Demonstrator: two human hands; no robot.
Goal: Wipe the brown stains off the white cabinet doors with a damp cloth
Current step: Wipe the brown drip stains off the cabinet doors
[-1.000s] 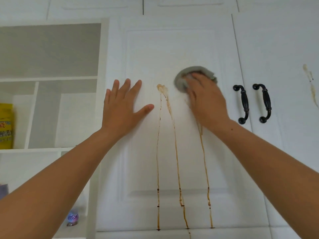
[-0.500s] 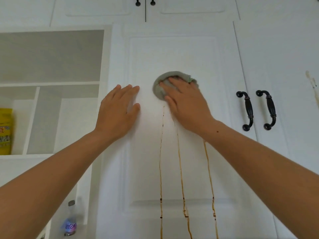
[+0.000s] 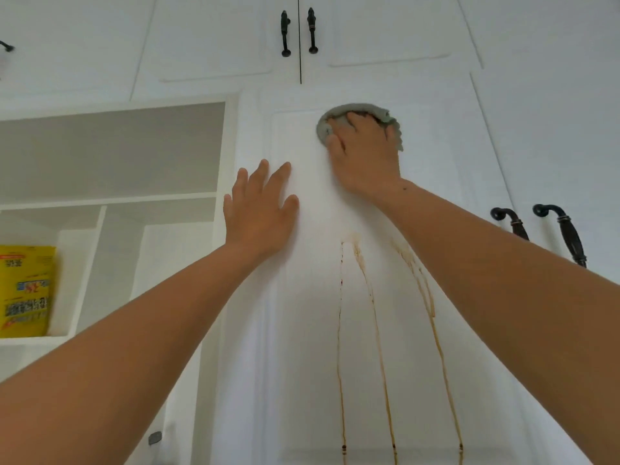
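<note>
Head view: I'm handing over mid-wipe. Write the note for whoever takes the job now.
Left hand: flat on the door, bracing and holding nothing.
Right hand: presses the grey cloth against the door near the panel's top edge.
Done: the panel around and between the hands shows no brown.
Left: three brown streaks start below the right wrist, their tops smeared, and run down past the bottom of the view. Bring the cloth down along them.
</note>
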